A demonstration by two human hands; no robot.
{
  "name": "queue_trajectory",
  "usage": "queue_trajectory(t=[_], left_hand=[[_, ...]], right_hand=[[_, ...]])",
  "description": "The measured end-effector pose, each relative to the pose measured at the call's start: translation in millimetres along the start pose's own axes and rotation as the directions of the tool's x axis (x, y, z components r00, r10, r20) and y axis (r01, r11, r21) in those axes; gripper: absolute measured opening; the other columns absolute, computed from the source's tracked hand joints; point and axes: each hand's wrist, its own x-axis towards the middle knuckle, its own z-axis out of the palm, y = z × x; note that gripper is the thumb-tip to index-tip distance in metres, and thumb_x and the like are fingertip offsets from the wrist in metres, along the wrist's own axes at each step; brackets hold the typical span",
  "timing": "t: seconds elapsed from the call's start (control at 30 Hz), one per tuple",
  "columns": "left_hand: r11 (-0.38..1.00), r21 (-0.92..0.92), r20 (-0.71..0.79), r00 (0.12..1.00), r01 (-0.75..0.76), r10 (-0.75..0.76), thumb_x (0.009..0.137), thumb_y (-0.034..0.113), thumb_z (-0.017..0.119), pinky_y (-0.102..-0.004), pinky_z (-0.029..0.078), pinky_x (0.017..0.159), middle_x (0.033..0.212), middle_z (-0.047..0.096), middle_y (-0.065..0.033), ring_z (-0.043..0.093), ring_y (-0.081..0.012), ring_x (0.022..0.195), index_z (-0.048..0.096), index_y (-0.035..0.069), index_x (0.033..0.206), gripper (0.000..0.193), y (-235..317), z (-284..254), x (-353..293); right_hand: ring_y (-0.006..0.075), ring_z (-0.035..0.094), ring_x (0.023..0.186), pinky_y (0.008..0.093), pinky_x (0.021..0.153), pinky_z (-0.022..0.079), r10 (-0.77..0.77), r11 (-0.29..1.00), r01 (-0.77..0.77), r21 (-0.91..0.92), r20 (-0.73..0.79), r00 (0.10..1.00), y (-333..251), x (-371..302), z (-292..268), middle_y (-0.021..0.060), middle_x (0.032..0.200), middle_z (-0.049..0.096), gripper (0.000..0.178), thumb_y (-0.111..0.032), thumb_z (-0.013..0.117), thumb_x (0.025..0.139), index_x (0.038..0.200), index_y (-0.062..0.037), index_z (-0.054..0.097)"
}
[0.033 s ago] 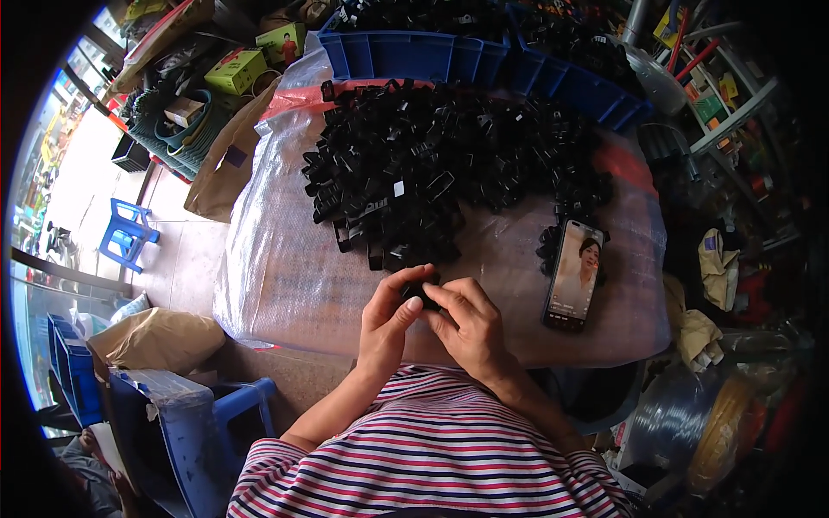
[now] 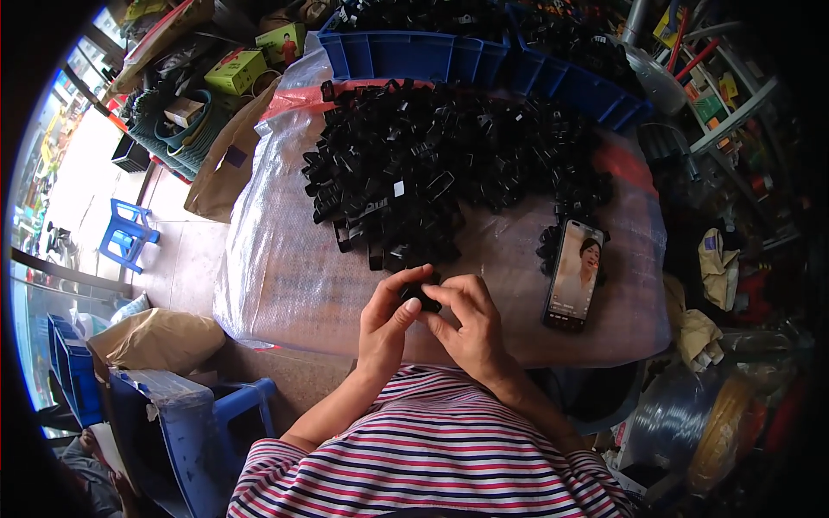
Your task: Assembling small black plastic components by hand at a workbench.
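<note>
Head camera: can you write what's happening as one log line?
left hand: holds small black part | right hand: holds same part | black pile: beyond hands | phone: right of hands, screen lit

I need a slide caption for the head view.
Left hand and right hand hold a black part near a heap of black pieces.

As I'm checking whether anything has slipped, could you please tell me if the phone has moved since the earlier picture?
No: the phone shows no visible shift in any direction, judged against the left blue bin.
</note>
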Motion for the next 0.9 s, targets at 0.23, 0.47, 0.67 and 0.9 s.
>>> queue_trajectory(t=[0.23,0.47,0.67,0.9], left_hand=[[0.904,0.381,0.122,0.98,-0.193,0.158,0.089,0.016,0.052,-0.0301,0.032,0.097,0.123,0.048,-0.0094,0.044,-0.0179,0.108,0.048,0.001,0.123,0.037,4,-5,-13],[0.891,-0.443,0.05,0.995,0.103,-0.09,0.089,0.023,0.052,-0.0393,0.039,0.093,0.113,0.055,-0.013,0.05,-0.0233,0.109,0.048,0.006,0.112,0.028,1,-10,3],[0.867,-0.494,0.099,0.995,0.068,-0.022,0.071,0.001,0.057,-0.0301,0.039,0.07,0.079,0.052,-0.0018,0.047,-0.0143,0.072,0.051,0.005,0.103,0.032,5,-25,16],[1.0,0.007,-0.137,0.99,-0.006,0.006,0.073,0.011,0.071,-0.0224,0.042,0.063,0.103,0.057,-0.0063,0.048,-0.0075,0.071,0.051,0.0,0.117,0.049,12,-1,7]], right_hand=[[0.0132,0.06,0.072,0.0265,0.065,0.05,0.355,0.81,-0.426,0.403,0.241,0.903,2,-15,-1,0.0093,0.085,0.063,0.028,-0.013,0.073,0.075,0.092,0.0002,0.056],[0.0163,0.058,0.071,0.0265,0.067,0.048,0.151,0.965,-0.189,0.182,0.203,0.968,9,20,-14,0.0073,0.085,0.058,0.027,-0.013,0.07,0.077,0.097,-0.0006,0.056],[0.0288,0.057,0.079,0.0346,0.069,0.048,0.01,0.99,-0.005,-0.14,0.036,0.999,56,55,8,0.013,0.093,0.056,0.038,0.0,0.065,0.071,0.107,-0.0024,0.053],[0.0069,0.054,0.076,0.0213,0.068,0.046,0.329,0.706,-0.375,0.6,0.191,0.925,16,34,0,0.0024,0.089,0.053,0.034,-0.005,0.068,0.077,0.105,-0.0012,0.049]])
